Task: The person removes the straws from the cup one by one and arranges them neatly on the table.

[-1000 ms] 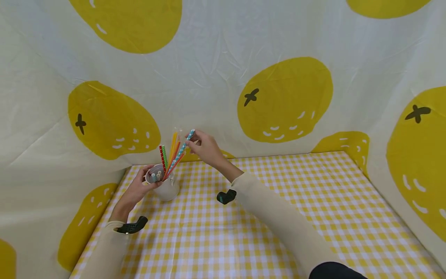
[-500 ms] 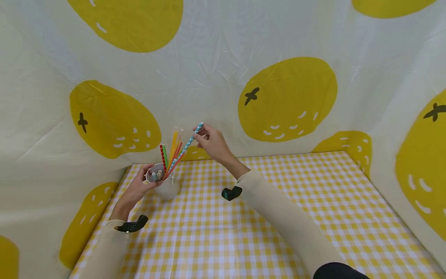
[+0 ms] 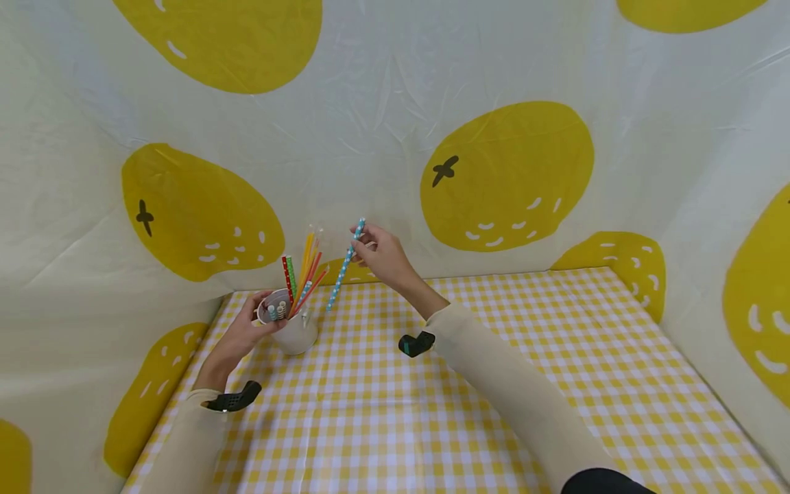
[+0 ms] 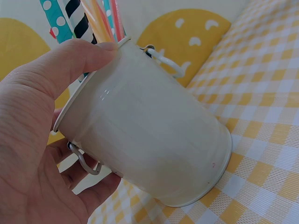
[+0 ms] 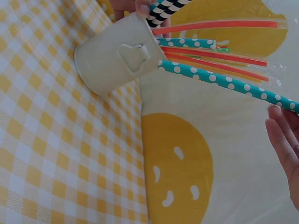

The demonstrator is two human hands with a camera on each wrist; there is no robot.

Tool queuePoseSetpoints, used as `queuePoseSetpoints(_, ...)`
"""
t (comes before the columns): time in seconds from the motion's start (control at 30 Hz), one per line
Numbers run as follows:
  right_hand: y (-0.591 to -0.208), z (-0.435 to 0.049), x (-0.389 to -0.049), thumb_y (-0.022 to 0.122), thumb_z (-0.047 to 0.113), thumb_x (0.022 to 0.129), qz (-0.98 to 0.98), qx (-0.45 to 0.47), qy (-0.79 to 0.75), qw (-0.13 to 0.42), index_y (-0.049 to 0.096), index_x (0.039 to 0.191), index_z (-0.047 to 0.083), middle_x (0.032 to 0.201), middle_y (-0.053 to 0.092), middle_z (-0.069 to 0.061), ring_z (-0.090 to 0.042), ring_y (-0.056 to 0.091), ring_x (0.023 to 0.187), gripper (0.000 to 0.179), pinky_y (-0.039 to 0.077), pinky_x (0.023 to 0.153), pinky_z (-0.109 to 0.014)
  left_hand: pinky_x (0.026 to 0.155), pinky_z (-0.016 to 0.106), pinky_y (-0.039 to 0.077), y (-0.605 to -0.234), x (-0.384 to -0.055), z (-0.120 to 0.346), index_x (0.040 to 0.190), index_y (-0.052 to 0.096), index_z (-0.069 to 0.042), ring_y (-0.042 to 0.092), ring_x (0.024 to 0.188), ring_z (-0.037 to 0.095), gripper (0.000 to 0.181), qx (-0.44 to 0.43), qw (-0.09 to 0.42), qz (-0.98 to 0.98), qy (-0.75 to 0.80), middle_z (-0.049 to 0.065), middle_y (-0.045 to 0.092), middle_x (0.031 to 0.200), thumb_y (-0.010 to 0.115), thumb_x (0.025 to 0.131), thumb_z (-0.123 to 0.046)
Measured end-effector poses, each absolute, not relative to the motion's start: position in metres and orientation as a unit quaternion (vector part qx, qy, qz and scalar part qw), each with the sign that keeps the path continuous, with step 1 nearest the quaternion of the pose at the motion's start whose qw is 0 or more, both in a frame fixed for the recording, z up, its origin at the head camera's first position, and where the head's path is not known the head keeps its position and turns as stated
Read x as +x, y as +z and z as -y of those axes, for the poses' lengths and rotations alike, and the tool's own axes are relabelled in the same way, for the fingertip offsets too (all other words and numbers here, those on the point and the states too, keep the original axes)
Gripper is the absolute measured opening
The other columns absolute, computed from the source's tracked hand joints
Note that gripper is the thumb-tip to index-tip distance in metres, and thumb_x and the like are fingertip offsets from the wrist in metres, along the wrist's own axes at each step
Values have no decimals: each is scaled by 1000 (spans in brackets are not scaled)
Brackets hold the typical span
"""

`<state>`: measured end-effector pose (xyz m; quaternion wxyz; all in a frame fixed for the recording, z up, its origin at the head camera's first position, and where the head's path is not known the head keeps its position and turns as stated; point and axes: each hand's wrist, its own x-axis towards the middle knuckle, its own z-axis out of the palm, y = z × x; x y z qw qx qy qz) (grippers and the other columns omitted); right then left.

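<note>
My left hand (image 3: pixel 245 328) grips a small white bucket (image 3: pixel 297 338) by its rim at the table's left back. The thumb lies over the rim in the left wrist view, with fingers on the far side. The bucket (image 4: pixel 149 126) leans and has small side handles. Several drinking straws fan out of it: a red dotted one (image 3: pixel 286 278), a green one (image 3: pixel 293 273), orange ones in clear wrap (image 3: pixel 306 255), and black-and-white striped ones (image 5: pixel 167 10). My right hand (image 3: pixel 385 257) pinches a blue straw with white dots (image 3: pixel 343 271) near its top, to the right of the bucket.
A yellow-and-white checked cloth (image 3: pixel 382 391) covers the table. Pale fabric (image 3: pixel 370 137) printed with large yellow fruits hangs close behind the bucket and along both sides. A black device (image 3: pixel 234 398) sits on the left wrist, another (image 3: pixel 416 344) on the right.
My right hand has drawn the blue dotted straw out of the bucket, moving right, and the straw now hangs steeper beside it. The left hand and bucket have stayed in place.
</note>
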<state>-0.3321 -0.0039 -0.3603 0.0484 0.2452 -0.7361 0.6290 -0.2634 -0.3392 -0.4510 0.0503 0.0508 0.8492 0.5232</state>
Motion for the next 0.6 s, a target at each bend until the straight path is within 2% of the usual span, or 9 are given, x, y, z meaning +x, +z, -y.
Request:
queuePoseSetpoints(0.13, -369, 7, -329, 56, 9, 104, 737, 234, 634, 10, 58, 135, -2, 100, 64, -15, -39, 71, 91, 33, 60, 78, -44, 93, 36, 41, -450, -263, 340, 161, 18, -16, 34, 134, 37, 88, 52, 53, -848, 525, 17, 25, 158, 75, 95, -27)
queuePoseSetpoints(0.27, -378, 11, -325, 59, 5, 102, 750, 232, 619, -17, 59, 133, 0, 105, 63, -16, -36, 71, 85, 31, 60, 75, -36, 93, 35, 41, -450, -264, 340, 161, 18, -16, 34, 134, 36, 88, 51, 54, -846, 528, 16, 24, 158, 75, 95, -25)
queuePoseSetpoints(0.33, -383, 14, -323, 62, 5, 101, 755, 230, 613, -27, 59, 131, 1, 106, 63, -16, -29, 72, 82, 30, 60, 74, -32, 92, 35, 41, -450, -264, 339, 161, 18, -16, 34, 133, 36, 88, 50, 54, -845, 529, 17, 25, 158, 75, 95, -25)
queuePoseSetpoints(0.47, -394, 19, -320, 65, 4, 99, 761, 220, 609, -41, 59, 126, 0, 104, 64, -16, -33, 73, 86, 28, 60, 73, -34, 93, 35, 41, -449, -264, 339, 161, 18, -17, 34, 134, 36, 88, 50, 56, -844, 531, 17, 24, 158, 75, 95, -26)
queuePoseSetpoints(0.6, -406, 22, -316, 68, 4, 97, 754, 206, 622, -46, 55, 129, 0, 104, 65, -13, -34, 74, 85, 36, 61, 72, -36, 92, 34, 42, -449, -263, 339, 162, 18, -17, 35, 134, 37, 89, 50, 57, -843, 532, 17, 24, 158, 75, 94, -25)
